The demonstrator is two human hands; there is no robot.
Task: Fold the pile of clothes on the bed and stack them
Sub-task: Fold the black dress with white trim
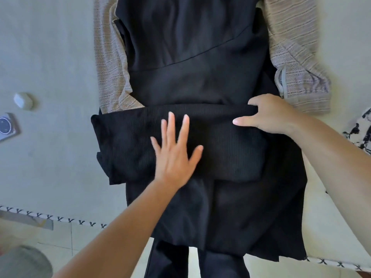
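We find a folded black ribbed garment (pixel 176 145) lying crosswise on a larger black dress (pixel 192 57), which is spread lengthwise over a beige knit top (pixel 291 63) on the bed (pixel 50 57). The ribbed piece sits at the centre of the view; the dress runs from twelve o'clock to six o'clock beneath it, its hem hanging over the bed's near edge.

The left hand (pixel 174 153) lies flat on the ribbed garment, fingers spread, gripping nothing. The right hand (pixel 269 115) is curled over the fold's far edge at about two o'clock, its fingers tucked out of sight under the cloth and its thumb on top, so we judge it to be pinching that edge.

Risks noted:
- The ribbed piece overhangs the dress at nine o'clock, with a loose corner showing at about eight o'clock. A further fold may leave that flap sticking out.
- Black on black makes the edges hard to tell apart. The right hand may catch the dress along with the fold and drag it askew.
- The overhanging hem at six o'clock could pull the stack towards the floor if the layers slide.
- A small pale case (pixel 23 100) and a phone (pixel 8 126) lie at nine o'clock, near enough to be swept by cloth.
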